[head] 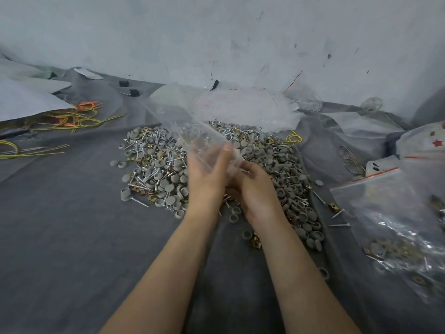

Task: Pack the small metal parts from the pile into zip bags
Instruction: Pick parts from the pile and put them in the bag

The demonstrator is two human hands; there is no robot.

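Clear zip bag (178, 124) at centre frame, tilted up toward the upper left, over the pile of screws, grey caps and brass clips (154, 165) on the grey cloth (60, 225). Left grip (207, 172) clamped on the bag's lower end, thumb on top. Right grip (258, 189) just beside it at the bag's end; fingers hidden, can't tell if closed. Filled bags (397, 225) lower right.
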